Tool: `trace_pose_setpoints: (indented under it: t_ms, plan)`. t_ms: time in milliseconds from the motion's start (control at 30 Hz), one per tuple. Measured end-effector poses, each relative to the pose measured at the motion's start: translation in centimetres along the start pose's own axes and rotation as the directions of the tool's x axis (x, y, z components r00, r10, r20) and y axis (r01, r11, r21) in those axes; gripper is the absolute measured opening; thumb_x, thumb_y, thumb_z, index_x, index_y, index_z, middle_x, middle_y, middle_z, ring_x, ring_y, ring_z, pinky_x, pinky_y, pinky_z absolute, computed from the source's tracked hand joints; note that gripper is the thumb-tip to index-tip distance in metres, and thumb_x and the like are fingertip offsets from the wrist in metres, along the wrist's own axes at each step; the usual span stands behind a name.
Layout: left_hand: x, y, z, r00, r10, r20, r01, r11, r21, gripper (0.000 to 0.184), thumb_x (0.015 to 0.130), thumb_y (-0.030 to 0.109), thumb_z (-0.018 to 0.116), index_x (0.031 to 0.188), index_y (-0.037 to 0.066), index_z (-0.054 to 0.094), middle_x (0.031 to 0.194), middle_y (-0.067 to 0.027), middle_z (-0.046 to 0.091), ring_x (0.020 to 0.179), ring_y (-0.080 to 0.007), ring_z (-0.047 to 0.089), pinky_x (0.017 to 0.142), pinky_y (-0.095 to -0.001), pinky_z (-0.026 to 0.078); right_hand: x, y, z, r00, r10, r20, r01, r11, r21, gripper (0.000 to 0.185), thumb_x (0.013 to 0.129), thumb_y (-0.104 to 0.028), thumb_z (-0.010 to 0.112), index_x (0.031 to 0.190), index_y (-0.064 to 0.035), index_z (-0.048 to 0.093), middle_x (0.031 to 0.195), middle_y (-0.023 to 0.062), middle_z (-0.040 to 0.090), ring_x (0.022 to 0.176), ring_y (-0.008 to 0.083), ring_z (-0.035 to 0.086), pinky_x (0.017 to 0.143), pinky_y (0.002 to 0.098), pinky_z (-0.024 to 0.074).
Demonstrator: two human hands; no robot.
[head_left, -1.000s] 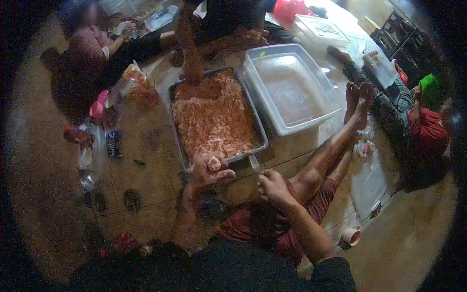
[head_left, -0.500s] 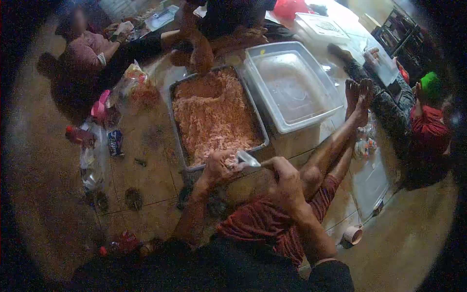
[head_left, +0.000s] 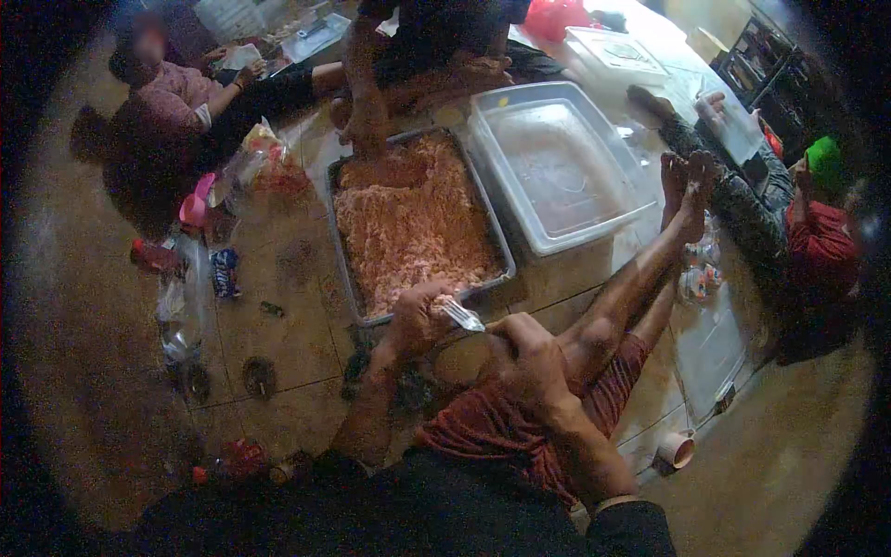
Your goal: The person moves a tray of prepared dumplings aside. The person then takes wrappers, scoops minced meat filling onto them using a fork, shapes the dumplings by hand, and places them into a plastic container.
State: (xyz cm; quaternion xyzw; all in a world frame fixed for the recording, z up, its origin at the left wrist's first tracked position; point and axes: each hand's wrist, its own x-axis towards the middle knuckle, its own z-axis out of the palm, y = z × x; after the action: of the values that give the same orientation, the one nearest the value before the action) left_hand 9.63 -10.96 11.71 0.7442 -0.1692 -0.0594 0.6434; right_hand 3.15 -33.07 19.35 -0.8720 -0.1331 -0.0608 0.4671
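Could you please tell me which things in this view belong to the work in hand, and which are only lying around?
Part of the work:
- fork, in the right hand
- reddish mixture, some apparently in the left hand
- tray

Seemingly just lying around:
- mug
- blue packet
- clear tub beside the tray, though its role is uncertain

the left hand (head_left: 418,317), fingers curled inward, lies ahead of the torso; the right hand (head_left: 529,348), closed in a grip with knuckles upward, lies near it. the left forearm (head_left: 365,422) extends forward; the right forearm (head_left: 599,455) slants inward, elbow bent.
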Motion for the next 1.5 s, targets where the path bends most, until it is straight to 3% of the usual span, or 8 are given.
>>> trace_pose_setpoints:
  t_ms: [33,367,433,533,667,833,1333,1500]
  plan:
    - [0.3,0.2,-0.3,0.997,0.055,0.05,-0.069,0.939,0.337,0.037,0.081,0.032,0.085,0.099,0.002,0.07,0.083,-0.0115,0.067,0.086,-0.0169,0.068,0.072,-0.0367,0.055,0.0,-0.2,0.3,1.0,-0.01,0.009,0.01,1.0,0.0,0.013,0.087,0.0,0.068,0.1,0.0,0.067,0.089,0.0178,0.064,0.082,0.0316,0.067,0.07,0.0397,0.0527]
    - [-2.4,1.8,-0.6,0.998,0.028,-0.05,-0.008,0.936,0.353,0.04,0.076,0.028,0.091,0.098,0.001,0.072,0.092,-0.0127,0.075,0.076,-0.0201,0.07,0.067,-0.0374,0.055,2.7,1.8,5.1,0.977,0.075,-0.199,-0.032,0.977,0.211,0.009,0.095,-0.007,0.064,0.1,0.0013,0.064,0.086,0.0113,0.065,0.072,0.0221,0.064,0.065,0.035,0.0519]
    - [-3.5,1.2,-1.4,0.967,-0.238,-0.09,0.218,0.958,-0.187,0.042,0.072,0.021,0.094,0.102,0.003,0.07,0.088,-0.0051,0.073,0.077,-0.0175,0.068,0.068,-0.0342,0.055,2.6,7.7,9.3,0.979,0.196,0.052,-0.199,0.881,0.429,0.013,0.1,-0.011,0.06,0.105,0.0006,0.061,0.084,0.0056,0.063,0.071,0.0139,0.062,0.063,0.0303,0.051]
    - [-4.0,0.3,-3.0,0.963,-0.187,-0.191,0.179,0.982,-0.059,0.04,0.073,0.02,0.093,0.102,0.007,0.068,0.083,-0.0006,0.069,0.078,-0.0144,0.066,0.071,-0.0316,0.054,-1.0,10.8,10.9,0.688,0.505,0.52,-0.725,0.509,0.465,0.016,0.102,-0.015,0.058,0.109,-0.0008,0.06,0.084,0.0033,0.062,0.069,0.0116,0.06,0.061,0.027,0.0499]
    - [-4.3,-1.1,-3.1,0.978,-0.087,-0.192,0.117,0.981,0.153,0.033,0.076,0.02,0.092,0.092,0.008,0.066,0.083,-0.001,0.068,0.079,-0.0122,0.065,0.074,-0.0296,0.053,-3.7,7.8,7.0,0.643,0.585,0.495,-0.765,0.523,0.377,0.018,0.1,-0.017,0.06,0.106,0.0004,0.061,0.084,0.0041,0.061,0.071,0.0137,0.06,0.063,0.0306,0.0504]
    - [-3.1,0.0,-2.4,0.979,-0.144,-0.141,0.142,0.99,-0.024,0.026,0.08,0.019,0.088,0.089,0.007,0.067,0.083,-0.0017,0.069,0.08,-0.0106,0.065,0.072,-0.0288,0.054,1.3,4.7,1.6,0.961,0.167,-0.219,-0.193,0.976,-0.103,0.014,0.088,-0.006,0.067,0.099,0.0022,0.061,0.087,0.0156,0.064,0.081,0.0301,0.065,0.072,0.041,0.0503]
    - [-3.3,0.4,-3.3,0.961,-0.203,-0.189,0.244,0.943,0.226,0.019,0.085,0.011,0.083,0.088,0.004,0.065,0.085,-0.0027,0.069,0.077,-0.0122,0.068,0.069,-0.0281,0.056,3.2,8.4,9.7,0.999,-0.038,-0.031,0.037,0.999,-0.04,0.01,0.091,-0.007,0.061,0.099,-0.0009,0.058,0.101,0.0215,0.059,0.091,0.0443,0.059,0.078,0.0504,0.0495]
    - [-3.2,-1.2,-4.0,0.94,-0.259,-0.222,0.23,0.962,-0.145,0.014,0.086,0.004,0.08,0.09,0.003,0.067,0.089,-0.0033,0.07,0.079,-0.0101,0.067,0.068,-0.0249,0.056,3.1,7.6,7.6,0.995,0.093,-0.024,-0.096,0.952,-0.29,0.014,0.09,-0.002,0.055,0.104,-0.0063,0.056,0.1,0.019,0.06,0.088,0.0431,0.067,0.072,0.0509,0.0571]
